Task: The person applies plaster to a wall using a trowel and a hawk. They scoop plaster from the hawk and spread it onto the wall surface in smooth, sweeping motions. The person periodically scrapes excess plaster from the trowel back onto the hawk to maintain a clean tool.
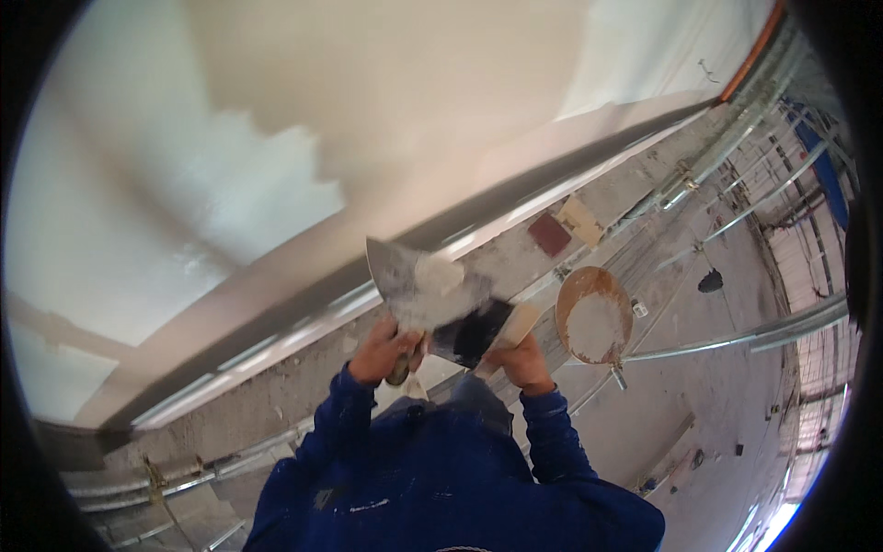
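Left hand: closed round a plaster-smeared metal trowel.
Right hand: wrapped about a wide dark-bladed scraper.
Bucket: out to the right hand's right.

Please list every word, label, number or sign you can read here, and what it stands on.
None can be read.
Grey blade, dark tool, bucket: no legible text.
Blue shirt: white marks, seemingly smears.
White piece beside the bucket: too small, blurred.
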Available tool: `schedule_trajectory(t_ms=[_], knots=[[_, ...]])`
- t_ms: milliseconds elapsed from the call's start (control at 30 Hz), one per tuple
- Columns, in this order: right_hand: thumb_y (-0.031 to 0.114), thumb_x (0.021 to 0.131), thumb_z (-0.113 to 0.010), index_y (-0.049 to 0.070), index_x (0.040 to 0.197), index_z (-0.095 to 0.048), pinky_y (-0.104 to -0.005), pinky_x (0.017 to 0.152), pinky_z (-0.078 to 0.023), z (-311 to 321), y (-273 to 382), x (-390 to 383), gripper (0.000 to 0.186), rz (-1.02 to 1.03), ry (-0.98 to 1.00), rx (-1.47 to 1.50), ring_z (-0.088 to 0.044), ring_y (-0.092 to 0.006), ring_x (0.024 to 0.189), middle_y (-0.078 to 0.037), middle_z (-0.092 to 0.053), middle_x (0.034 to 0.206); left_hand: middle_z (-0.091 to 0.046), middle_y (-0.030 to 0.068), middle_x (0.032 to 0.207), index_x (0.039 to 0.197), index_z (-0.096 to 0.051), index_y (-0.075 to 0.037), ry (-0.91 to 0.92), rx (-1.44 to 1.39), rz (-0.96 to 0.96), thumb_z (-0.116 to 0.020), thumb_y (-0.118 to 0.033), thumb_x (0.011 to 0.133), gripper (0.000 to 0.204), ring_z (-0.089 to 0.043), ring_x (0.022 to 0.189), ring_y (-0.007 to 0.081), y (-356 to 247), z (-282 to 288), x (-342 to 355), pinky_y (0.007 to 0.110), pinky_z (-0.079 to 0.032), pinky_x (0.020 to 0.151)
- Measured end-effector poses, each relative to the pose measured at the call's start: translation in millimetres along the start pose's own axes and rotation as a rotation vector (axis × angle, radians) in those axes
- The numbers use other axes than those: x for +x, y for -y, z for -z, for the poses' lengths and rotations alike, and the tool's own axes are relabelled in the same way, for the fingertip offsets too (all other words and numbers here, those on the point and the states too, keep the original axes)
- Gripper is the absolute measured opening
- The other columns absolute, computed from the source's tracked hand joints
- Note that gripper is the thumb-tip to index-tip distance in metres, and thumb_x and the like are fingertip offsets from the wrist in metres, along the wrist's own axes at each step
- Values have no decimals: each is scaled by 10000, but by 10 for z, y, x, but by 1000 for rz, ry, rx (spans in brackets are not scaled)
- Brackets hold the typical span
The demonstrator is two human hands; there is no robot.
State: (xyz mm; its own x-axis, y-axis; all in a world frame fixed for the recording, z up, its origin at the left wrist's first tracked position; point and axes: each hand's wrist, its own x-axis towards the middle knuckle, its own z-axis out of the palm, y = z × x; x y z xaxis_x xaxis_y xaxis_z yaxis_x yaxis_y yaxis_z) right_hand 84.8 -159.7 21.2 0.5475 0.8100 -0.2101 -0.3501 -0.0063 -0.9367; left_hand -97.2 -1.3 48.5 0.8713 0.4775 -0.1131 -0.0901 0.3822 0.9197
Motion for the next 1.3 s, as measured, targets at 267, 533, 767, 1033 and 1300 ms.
schedule_trajectory(t_ms=[267,533,767,1033,1300], knots=[[142,687,-554,-31,1034,-494,-386,757,-501,99,149,116,392,-375,-211,683,-584,-267,793,-134,-561,858,-555,100,794,1128,-553,-62,2,993,-695,-616,-59,776,357,-561,643,240,4,-66,828,300,-450,597],[100,649,-541,3,1010,-523,-395,773,-485,798,349,782,374,-241,-240,726,-563,-263,811,-116,-564,854,-566,121,883,1208,-542,-172,-3,1319,-511,-519,88,682,588,-580,757,299,301,-76,1551,377,-482,652],[57,704,-602,30,852,-552,-328,668,-455,2409,749,2570,159,496,-604,196,-534,-181,746,-31,-536,800,-549,142,854,1268,-480,-106,-245,1263,-258,-534,25,745,542,-557,780,301,734,-48,1638,342,-460,710],[83,695,-578,-53,934,-577,-323,599,-431,2870,1369,4261,275,586,-761,-296,-555,-190,654,-103,-583,728,-562,145,878,1242,-487,-28,-244,1043,-9,-539,-11,808,437,-558,792,279,557,-271,1783,321,-438,748],[43,693,-569,4,1141,-563,-373,733,-464,2709,1441,4805,450,664,-929,-434,-622,-321,792,-209,-635,856,-559,147,879,1188,-520,1,-38,1006,-76,-576,28,769,424,-567,806,263,460,172,1991,309,-442,746]])
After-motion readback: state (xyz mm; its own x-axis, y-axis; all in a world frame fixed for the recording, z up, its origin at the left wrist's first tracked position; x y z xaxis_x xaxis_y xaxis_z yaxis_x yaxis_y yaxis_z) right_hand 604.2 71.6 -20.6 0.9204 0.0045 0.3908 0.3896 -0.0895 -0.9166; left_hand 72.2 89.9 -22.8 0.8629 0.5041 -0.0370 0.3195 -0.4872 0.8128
